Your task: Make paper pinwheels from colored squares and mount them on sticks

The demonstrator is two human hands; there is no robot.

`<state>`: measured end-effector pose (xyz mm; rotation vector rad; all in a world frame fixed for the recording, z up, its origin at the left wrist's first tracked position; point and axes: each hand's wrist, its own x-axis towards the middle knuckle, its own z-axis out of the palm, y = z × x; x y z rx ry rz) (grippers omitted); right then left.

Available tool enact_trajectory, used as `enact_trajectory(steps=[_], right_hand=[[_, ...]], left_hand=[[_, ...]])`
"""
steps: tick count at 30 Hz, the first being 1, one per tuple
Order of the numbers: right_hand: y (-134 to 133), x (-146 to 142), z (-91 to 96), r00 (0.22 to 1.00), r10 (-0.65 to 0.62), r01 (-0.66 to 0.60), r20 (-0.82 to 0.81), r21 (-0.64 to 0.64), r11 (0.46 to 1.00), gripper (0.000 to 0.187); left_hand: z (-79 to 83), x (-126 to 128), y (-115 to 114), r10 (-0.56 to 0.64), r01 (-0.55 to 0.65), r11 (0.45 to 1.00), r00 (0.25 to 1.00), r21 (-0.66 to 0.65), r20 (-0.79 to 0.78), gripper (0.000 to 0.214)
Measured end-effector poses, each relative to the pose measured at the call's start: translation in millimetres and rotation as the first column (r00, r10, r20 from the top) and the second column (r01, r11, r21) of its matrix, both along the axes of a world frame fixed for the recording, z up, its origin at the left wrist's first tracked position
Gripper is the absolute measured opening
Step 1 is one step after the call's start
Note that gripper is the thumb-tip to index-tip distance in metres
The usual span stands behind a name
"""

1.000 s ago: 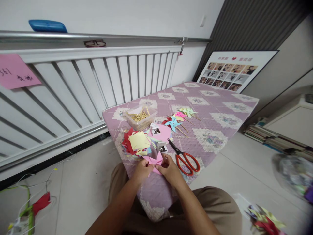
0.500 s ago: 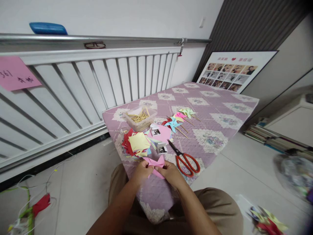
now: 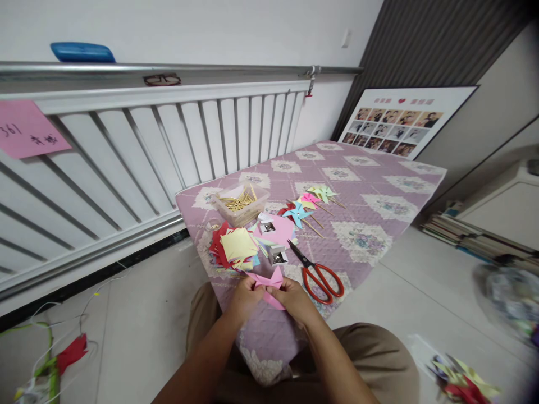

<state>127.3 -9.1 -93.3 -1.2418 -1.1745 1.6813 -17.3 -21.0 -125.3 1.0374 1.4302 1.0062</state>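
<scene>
Both hands pinch a pink paper piece (image 3: 269, 282) over the near corner of the purple quilted mat (image 3: 362, 202). My left hand (image 3: 245, 299) grips its left side; my right hand (image 3: 292, 299) grips its right side, fingers closed. Just beyond lies a pile of coloured paper squares (image 3: 236, 245), red, yellow and pink. Red-handled scissors (image 3: 318, 273) lie to the right of my hands.
A clear tub of wooden sticks (image 3: 241, 203) stands behind the paper pile. Finished paper pinwheels (image 3: 309, 203) lie mid-mat. Two small boxes of pins (image 3: 278, 256) sit near the scissors. A white radiator (image 3: 138, 151) runs along the left; books (image 3: 471, 238) and paper scraps (image 3: 461, 384) are on the floor.
My hands and the pink paper have shifted slightly toward me and kept working the fold; nothing else on the mat moved.
</scene>
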Motion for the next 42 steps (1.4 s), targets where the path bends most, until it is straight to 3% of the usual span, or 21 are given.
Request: enact_trajectory(steps=[26,42], right_hand=[[2,3,-7.5,1.000,0.029,-0.029,-0.005,-0.028,0.999,0.031],[4,3,-7.7,0.999,0.023,-0.023,0.037,-0.024,0.999,0.028]], left_hand=[[-9.7,6,-6,0.019,-0.011,0.995,0.997,0.103,-0.074,0.015],[-1.0,-2,-1,-0.040,0.039,0.999,0.999,-0.038,-0.021,0.009]])
